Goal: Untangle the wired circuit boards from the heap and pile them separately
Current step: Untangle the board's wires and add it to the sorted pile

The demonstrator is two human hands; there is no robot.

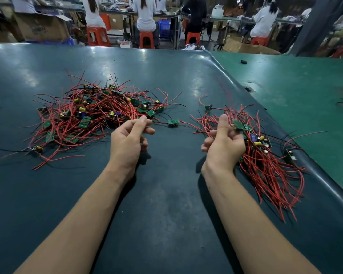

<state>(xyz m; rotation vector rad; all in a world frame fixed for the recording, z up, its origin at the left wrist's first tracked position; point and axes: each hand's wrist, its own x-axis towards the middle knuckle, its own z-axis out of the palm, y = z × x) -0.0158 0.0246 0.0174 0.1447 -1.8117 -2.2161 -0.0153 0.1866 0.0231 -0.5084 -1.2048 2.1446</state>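
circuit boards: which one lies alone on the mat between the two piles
The small green board just right of the left hand. It lies alone on the dark mat, between the big heap and the sorted pile.

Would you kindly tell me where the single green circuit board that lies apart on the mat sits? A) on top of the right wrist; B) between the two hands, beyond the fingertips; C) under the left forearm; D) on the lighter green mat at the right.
B: the lone circuit board lies on the dark mat between the left hand and the right hand, just beyond their fingertips, its red wires running to both sides.
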